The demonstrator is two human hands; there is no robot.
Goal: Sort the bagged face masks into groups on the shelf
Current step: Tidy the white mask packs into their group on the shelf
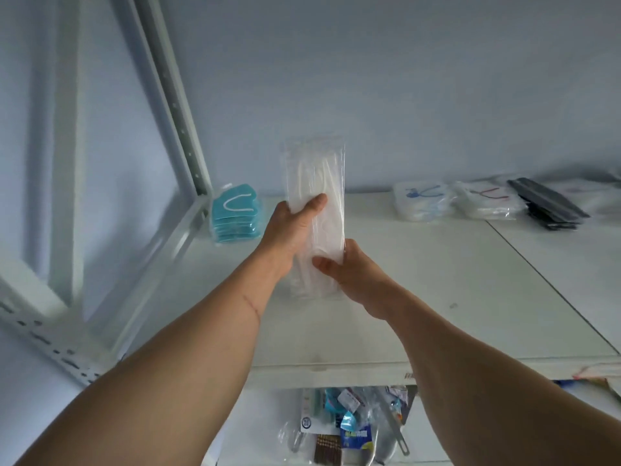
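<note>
Head view: a white shelf runs along a pale wall, its perforated metal upright slanting at the left. Against that upright sits a stack of teal bagged masks. Along the back right lie three more groups, each touching the next: a pile of white masks with blue loops, a pile of clear-bagged masks with red loops, and a stack of black masks. A seam in the shelf surface runs diagonally from the back right toward the front edge. Below the front edge, a lower level holds a jumble of mixed packets.

Raised over the middle of the shelf, a clear bag of white masks stands upright on its long axis, between the teal stack and the blue-looped pile. The left hand grips its left side, thumb pressed across the front. The right hand holds its lower right part, fingers curled round the edge.

Bare shelf surface spreads beneath the bag, from the teal stack across to the right-hand piles and forward to the front lip.
</note>
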